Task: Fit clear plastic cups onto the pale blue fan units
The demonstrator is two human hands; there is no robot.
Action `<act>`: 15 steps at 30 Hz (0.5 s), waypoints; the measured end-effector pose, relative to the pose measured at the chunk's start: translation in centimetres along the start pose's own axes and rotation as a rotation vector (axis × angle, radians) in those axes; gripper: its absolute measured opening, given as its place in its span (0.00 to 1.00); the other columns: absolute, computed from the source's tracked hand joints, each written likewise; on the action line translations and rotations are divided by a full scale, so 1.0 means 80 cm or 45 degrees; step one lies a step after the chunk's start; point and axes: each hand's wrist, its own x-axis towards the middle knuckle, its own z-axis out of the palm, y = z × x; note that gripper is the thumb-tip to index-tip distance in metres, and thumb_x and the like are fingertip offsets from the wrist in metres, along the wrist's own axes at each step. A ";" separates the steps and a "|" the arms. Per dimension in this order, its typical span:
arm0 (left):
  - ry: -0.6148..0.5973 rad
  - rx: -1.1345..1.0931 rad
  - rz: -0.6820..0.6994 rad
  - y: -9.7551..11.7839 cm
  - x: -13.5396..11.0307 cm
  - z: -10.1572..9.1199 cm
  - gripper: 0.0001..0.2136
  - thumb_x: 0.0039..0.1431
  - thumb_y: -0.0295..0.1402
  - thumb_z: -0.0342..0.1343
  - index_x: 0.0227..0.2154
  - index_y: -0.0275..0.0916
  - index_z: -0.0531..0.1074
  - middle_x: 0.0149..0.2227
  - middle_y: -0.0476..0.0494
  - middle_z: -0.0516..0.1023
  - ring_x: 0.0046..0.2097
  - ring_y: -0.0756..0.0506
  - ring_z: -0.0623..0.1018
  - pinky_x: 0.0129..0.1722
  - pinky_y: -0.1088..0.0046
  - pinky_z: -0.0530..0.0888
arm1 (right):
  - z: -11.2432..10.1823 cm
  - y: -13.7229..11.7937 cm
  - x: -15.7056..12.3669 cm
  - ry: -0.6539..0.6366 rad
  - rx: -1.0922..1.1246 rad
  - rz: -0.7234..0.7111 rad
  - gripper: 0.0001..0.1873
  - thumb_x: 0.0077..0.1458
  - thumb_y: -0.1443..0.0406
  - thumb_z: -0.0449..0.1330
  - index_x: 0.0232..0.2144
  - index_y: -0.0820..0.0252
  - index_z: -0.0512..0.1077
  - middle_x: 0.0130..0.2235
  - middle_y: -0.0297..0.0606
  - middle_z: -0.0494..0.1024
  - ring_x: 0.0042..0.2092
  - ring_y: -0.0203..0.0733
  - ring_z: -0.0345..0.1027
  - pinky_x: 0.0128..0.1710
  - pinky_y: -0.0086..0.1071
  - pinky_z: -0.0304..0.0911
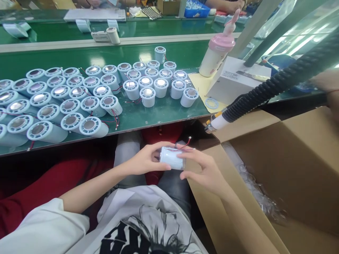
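Above my lap, a light-blue wrapped cylindrical battery pack [171, 158] lies sideways between my hands. My left hand [148, 158] grips its left end, thumb along the lower side and fingers behind it. My right hand [203, 169] has its fingertips on the pack's right end, with the thumb held a little apart beneath. Thin red and dark wires with a small white connector [190, 138] rise from the pack's upper side. On the green bench [137, 123] beyond, several similar light-blue packs [147, 97] stand or lean in rows, many with wires showing.
A large open cardboard box [299, 158] with clear plastic inside stands at the right. A black corrugated hose [265, 91] with a white tip slants above it. At the bench's right end are a pink-topped bottle [218, 49], a white box-shaped device [235, 83] and a flat ring [211, 103].
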 end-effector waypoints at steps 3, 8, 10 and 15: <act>-0.040 -0.063 -0.082 0.002 -0.003 0.001 0.30 0.49 0.36 0.63 0.56 0.43 0.62 0.48 0.39 0.73 0.36 0.48 0.76 0.33 0.70 0.77 | -0.002 0.002 -0.008 -0.030 -0.329 -0.211 0.21 0.45 0.66 0.69 0.45 0.54 0.74 0.52 0.42 0.74 0.54 0.47 0.67 0.55 0.37 0.64; -0.077 0.176 0.066 0.009 -0.007 0.000 0.31 0.47 0.34 0.65 0.56 0.48 0.64 0.55 0.41 0.69 0.47 0.44 0.75 0.42 0.70 0.75 | -0.002 0.002 -0.018 -0.036 -0.254 -0.122 0.23 0.47 0.63 0.68 0.46 0.53 0.69 0.53 0.40 0.73 0.52 0.45 0.69 0.52 0.35 0.67; -0.100 0.196 0.138 0.012 -0.009 0.000 0.32 0.47 0.32 0.65 0.56 0.49 0.64 0.57 0.41 0.68 0.51 0.42 0.74 0.48 0.68 0.73 | -0.001 -0.001 -0.019 -0.054 -0.169 -0.058 0.23 0.47 0.63 0.68 0.46 0.52 0.68 0.52 0.38 0.74 0.51 0.44 0.70 0.51 0.35 0.68; -0.115 0.290 0.237 0.015 -0.013 0.002 0.33 0.46 0.32 0.66 0.57 0.47 0.63 0.57 0.38 0.68 0.55 0.40 0.71 0.51 0.65 0.71 | -0.002 -0.011 -0.023 -0.075 0.052 0.073 0.21 0.49 0.63 0.66 0.46 0.51 0.68 0.48 0.35 0.74 0.48 0.42 0.71 0.48 0.34 0.70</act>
